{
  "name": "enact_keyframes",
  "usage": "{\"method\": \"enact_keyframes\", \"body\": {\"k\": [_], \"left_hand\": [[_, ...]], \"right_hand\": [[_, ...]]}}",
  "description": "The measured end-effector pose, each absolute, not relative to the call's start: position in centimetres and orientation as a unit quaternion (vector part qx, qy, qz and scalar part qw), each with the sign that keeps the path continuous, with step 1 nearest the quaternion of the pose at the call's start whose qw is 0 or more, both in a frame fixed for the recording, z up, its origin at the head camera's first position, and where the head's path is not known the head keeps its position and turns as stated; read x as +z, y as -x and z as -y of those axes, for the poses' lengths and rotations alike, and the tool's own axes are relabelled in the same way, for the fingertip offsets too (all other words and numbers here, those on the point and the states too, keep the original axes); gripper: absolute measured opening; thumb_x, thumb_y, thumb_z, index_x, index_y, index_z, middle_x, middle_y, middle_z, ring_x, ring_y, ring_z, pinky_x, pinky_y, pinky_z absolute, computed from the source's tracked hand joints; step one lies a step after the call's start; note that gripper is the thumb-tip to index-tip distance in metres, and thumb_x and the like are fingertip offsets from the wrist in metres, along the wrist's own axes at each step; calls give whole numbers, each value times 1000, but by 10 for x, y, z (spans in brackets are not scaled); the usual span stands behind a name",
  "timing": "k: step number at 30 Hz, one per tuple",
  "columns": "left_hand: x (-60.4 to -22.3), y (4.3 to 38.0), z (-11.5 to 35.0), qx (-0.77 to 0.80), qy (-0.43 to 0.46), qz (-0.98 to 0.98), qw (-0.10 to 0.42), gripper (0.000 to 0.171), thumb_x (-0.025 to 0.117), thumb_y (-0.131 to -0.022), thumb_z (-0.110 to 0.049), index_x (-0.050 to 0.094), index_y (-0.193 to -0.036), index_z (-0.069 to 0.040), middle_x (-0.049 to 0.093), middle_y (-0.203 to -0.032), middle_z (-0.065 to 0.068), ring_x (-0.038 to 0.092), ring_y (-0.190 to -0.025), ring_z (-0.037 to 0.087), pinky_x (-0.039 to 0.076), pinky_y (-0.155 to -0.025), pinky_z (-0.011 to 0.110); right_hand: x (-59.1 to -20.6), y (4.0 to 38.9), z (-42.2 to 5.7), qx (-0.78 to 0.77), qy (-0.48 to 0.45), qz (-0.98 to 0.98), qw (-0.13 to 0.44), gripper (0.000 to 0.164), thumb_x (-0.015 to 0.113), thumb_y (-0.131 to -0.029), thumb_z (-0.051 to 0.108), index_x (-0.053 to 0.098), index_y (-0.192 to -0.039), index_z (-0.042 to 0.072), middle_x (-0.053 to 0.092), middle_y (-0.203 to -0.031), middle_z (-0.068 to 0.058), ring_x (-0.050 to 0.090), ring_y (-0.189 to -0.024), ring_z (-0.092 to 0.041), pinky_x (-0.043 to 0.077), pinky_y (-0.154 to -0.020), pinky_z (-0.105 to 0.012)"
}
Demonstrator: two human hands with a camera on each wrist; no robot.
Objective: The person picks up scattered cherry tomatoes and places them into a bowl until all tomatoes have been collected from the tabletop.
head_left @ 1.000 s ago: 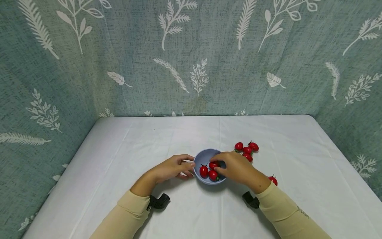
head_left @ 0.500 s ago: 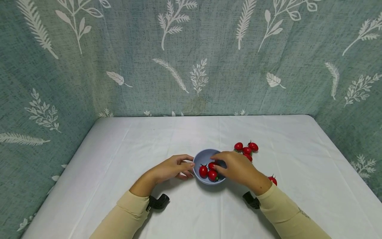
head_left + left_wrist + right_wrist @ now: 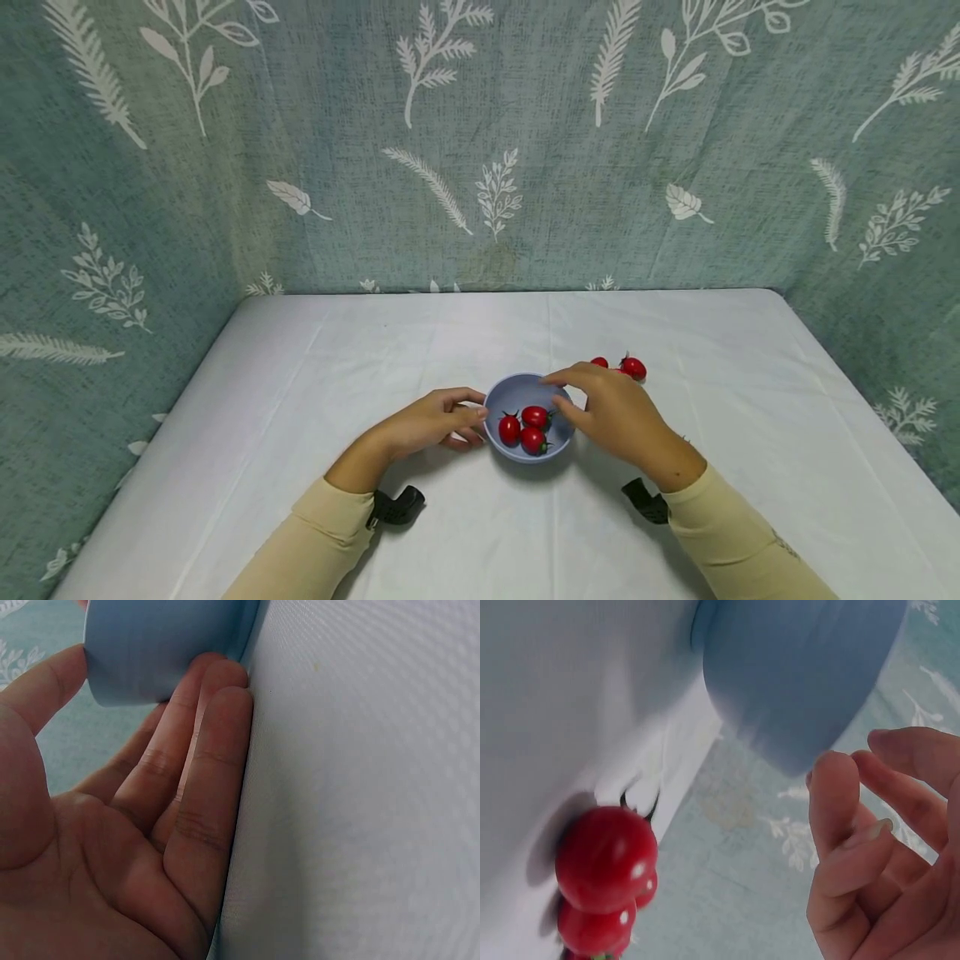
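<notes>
A small blue-grey bowl (image 3: 517, 388) stands on the table with three cherry tomatoes (image 3: 533, 440) lying inside it. On its left side my left hand (image 3: 429, 423) touches the outer wall with thumb and fingertips, the fingers nearly straight. The left wrist view shows those fingers low beside the bowl (image 3: 165, 645), near the cloth. My right hand (image 3: 617, 408) is over the bowl's right rim, thumb and fingers parted, holding nothing. In the right wrist view the fingers (image 3: 832, 787) are near the bowl (image 3: 802, 667).
Several more cherry tomatoes (image 3: 633, 368) lie beyond the right hand, partly hidden by it. In the right wrist view loose tomatoes (image 3: 606, 859) sit clustered on the white tablecloth (image 3: 420, 333). A patterned green curtain (image 3: 337, 250) hangs behind the table. Each wrist carries a black device (image 3: 401, 507).
My right hand has let go of a tomato inside the bowl and moved up and right to the rim, now covering more of the loose tomatoes. The left hand stays put.
</notes>
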State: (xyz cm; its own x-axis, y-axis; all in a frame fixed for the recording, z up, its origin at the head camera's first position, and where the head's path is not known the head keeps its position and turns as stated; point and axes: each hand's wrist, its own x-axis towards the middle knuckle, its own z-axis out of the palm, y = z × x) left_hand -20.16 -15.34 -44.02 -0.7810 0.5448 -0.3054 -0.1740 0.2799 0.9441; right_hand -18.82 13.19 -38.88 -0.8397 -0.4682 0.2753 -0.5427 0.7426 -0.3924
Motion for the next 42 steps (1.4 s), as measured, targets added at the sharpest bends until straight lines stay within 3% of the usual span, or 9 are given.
{"method": "enact_keyframes", "body": {"k": [5,10,14,18,24,28,35,39,42], "left_hand": [[-441,202,152,586,-132,-739,306,49,57,-103,-30,50,-141,0,68,-120,17,70,-102,20,59,-90,39],[-440,201,153,586,-129,-740,304,48,58,-103,-29,50,-140,0,68,-120,17,70,-101,20,59,-90,39],[-439,201,155,586,-126,-741,304,48,57,-103,-28,50,-141,0,68,-120,18,70,-101,20,59,-90,39],[-439,201,155,584,-125,-742,304,48,58,-103,-29,50,-141,0,68,-121,18,70,-102,20,59,-91,39],[-441,201,154,584,-126,-741,305,48,58,-103,-29,50,-141,0,68,-122,18,70,-102,20,59,-91,39],[-441,202,154,586,-124,-740,306,48,58,-103,-29,50,-141,0,68,-120,17,70,-102,20,59,-91,39],[-444,202,153,589,-125,-737,307,48,58,-102,-30,50,-140,-1,69,-119,17,70,-101,20,59,-90,39],[-443,202,154,588,-125,-737,308,50,59,-102,-32,50,-141,-2,69,-119,16,70,-101,19,59,-90,38],[-442,202,155,588,-127,-737,308,51,59,-102,-33,50,-141,-1,68,-120,16,70,-101,18,59,-90,38]], "right_hand": [[-383,190,-146,242,-258,929,106,25,74,-90,16,75,-115,16,74,-109,-1,55,-65,-4,52,-65,-27],[-380,191,-157,244,-248,931,112,23,71,-92,17,75,-115,14,74,-107,-3,69,-86,-17,57,-78,-41],[-382,192,-165,244,-232,936,102,24,71,-92,18,74,-115,12,74,-108,-4,69,-97,-24,57,-86,-46],[-384,192,-173,242,-214,942,88,27,73,-90,15,74,-116,13,73,-110,-7,66,-90,-26,55,-79,-43],[-384,194,-184,230,-205,948,76,30,76,-88,15,73,-118,13,73,-111,-8,58,-73,-15,50,-67,-32],[-384,194,-187,232,-203,949,60,32,76,-88,14,73,-119,13,73,-113,-10,56,-73,-13,49,-66,-30],[-389,194,-192,242,-197,950,19,35,77,-86,13,72,-121,13,73,-112,-9,46,-56,-10,41,-55,-26],[-393,194,-193,232,-194,953,5,36,78,-85,13,72,-120,13,73,-106,-6,45,-60,-12,41,-57,-26],[-396,195,-193,222,-197,955,0,36,79,-84,12,73,-120,12,74,-103,-3,53,-71,-15,44,-64,-29]]}}
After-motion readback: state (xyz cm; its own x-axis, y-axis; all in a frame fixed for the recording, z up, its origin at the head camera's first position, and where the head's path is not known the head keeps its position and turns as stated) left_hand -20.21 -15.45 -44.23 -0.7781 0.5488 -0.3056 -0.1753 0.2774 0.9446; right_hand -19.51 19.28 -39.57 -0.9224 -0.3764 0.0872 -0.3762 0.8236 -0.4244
